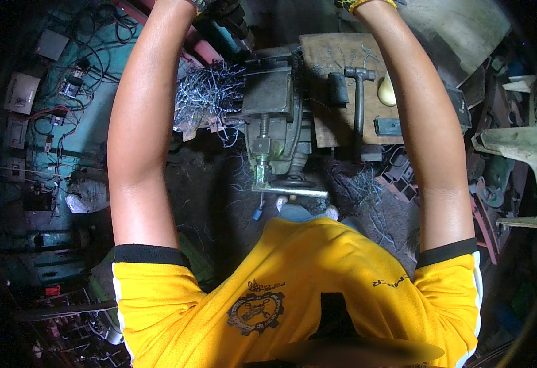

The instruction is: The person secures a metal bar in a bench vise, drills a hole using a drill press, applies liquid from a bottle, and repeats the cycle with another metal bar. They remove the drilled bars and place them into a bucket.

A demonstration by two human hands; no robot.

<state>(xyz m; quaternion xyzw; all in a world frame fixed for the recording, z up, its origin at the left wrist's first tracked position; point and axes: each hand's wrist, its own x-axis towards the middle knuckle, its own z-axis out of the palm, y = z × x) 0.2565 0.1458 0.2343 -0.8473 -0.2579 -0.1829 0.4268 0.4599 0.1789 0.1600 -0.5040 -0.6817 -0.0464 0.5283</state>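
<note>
Both my arms stretch forward past the top edge of the head view, so only the cuffs of my gloves show. My left hand (201, 5), in a dark glove with some yellow, is nearest to a dark machine part (235, 23). My right hand (367, 3), its glove cuff yellow-patterned, is beyond the wooden board (315, 126). The fingers of both hands are out of the picture, and what they hold or touch cannot be made out. Between my forearms lies a metal machine slide (268, 92) with a screw and a crank handle (299, 191).
On the board lie a hammer (359, 101), a dark cylinder (338, 89), a dark block (388, 127) and a pale rounded object (386, 92). Curly metal shavings (210, 95) heap left of the slide. Cables and electrical parts (72, 83) line the left; a worn plastic chair (514, 144) is right.
</note>
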